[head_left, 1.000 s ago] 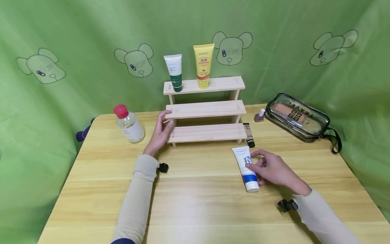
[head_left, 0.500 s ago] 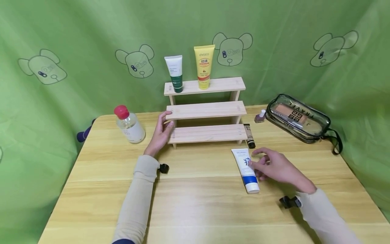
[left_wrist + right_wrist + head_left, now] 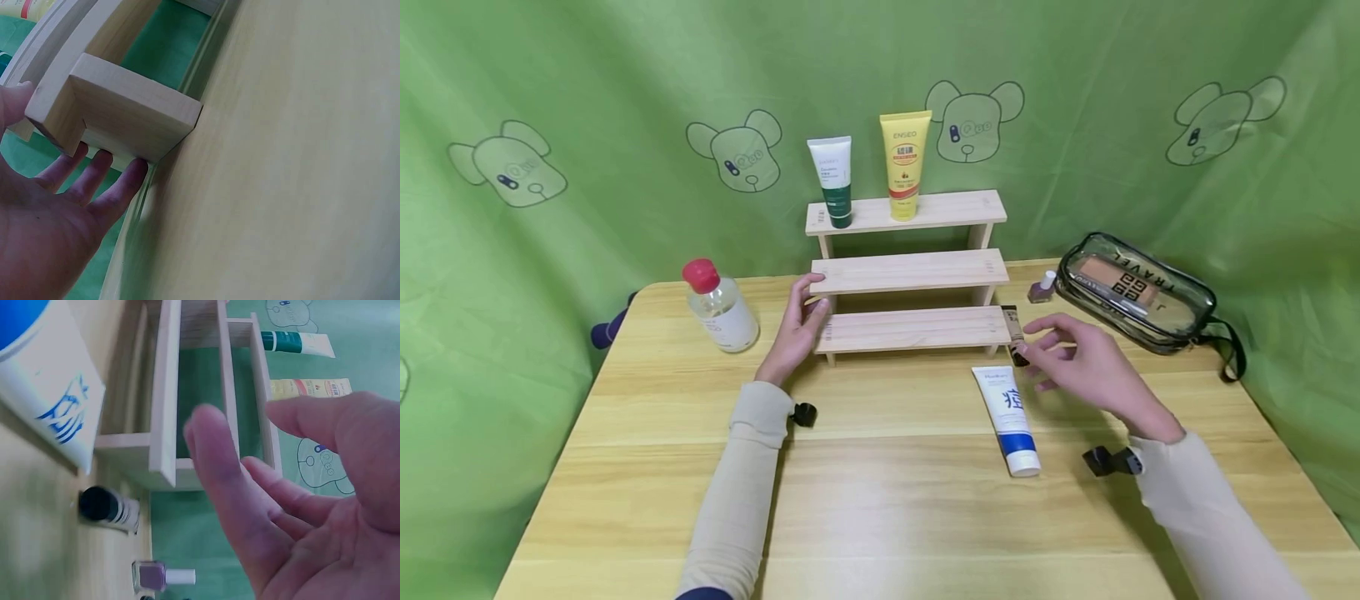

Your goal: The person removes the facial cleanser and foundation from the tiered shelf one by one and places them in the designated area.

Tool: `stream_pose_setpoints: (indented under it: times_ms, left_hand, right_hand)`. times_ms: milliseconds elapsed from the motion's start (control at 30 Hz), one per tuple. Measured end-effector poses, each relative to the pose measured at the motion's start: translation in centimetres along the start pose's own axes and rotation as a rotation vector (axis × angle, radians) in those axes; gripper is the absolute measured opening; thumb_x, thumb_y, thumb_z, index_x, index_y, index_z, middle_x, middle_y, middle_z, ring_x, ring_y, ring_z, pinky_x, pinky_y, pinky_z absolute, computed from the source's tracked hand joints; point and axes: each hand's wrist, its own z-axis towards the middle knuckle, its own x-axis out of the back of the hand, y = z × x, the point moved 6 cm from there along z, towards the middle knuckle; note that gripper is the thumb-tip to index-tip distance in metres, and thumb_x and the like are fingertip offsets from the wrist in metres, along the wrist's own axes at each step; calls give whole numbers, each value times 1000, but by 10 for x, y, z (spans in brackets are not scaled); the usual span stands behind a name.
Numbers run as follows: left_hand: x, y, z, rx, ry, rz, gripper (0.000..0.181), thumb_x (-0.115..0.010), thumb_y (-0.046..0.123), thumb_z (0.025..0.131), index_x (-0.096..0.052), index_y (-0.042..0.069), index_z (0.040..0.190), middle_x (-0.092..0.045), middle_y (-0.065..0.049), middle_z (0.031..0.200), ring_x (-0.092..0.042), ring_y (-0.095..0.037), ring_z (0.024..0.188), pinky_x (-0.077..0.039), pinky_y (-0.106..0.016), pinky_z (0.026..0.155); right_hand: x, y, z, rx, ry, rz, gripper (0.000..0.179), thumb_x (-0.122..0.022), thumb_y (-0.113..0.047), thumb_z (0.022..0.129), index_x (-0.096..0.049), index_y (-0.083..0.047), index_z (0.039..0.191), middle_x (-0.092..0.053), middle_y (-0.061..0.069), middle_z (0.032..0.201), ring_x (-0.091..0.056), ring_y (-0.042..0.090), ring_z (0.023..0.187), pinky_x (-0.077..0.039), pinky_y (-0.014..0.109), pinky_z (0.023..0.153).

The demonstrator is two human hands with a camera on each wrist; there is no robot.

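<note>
Yellow wood-grain tabletop (image 3: 880,508) bears, at four o'clock of a three-tier pale wooden rack (image 3: 910,271), a small black-and-beige tube (image 3: 1012,327) I judge, remotely, light, soft and best pinched mid-body, my right hand (image 3: 1084,363) empty nearby, my left hand (image 3: 793,331) ungripping, touching eight o'clock.

Left hand (image 3: 790,340): holding left end of tiered rack (image 3: 910,271), frame centre | right hand (image 3: 1092,367): beside dark tube (image 3: 1011,325), right of centre | white-blue tube (image 3: 1004,417): flat, lower right of centre | yellow tube (image 3: 906,171): upright, upper centre
</note>
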Motion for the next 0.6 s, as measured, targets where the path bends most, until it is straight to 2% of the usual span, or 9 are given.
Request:
stream_pose_setpoints:
  times_ms: [133,233,467,600]
  left_hand:
    - [0,0,0,8,-7,-6,48,-51,15,116,-38,23,162,-50,-31,147,-55,-50,138,-43,-44,115]
    - [-1,0,0,15,-9,-6,48,-51,16,116,-37,23,162,-50,-31,147,-55,-49,138,-43,-44,114]
    - [-1,0,-1,-7,-7,-8,47,-51,15,116,-38,21,160,-52,-31,144,-56,-49,135,-43,-41,111]
    - [0,0,-1,-17,-5,-4,45,-52,16,116,-40,21,159,-53,-33,142,-56,-51,134,-44,-41,111]
  right_hand:
    - [4,-10,13,59,64,19,37,-73,-18,106,-63,2,136,-71,25,124,-75,4,86,-68,34,72]
    - [6,-15,23,74,102,48,35,-72,-19,107,-64,1,135,-72,21,125,-74,0,89,-67,31,74]
    - [9,-34,44,85,135,137,39,-71,-21,108,-62,2,138,-72,7,116,-75,5,90,-67,28,77]
    - [11,-47,54,84,140,195,45,-72,-25,108,-60,0,143,-72,6,122,-77,5,96,-67,28,81]
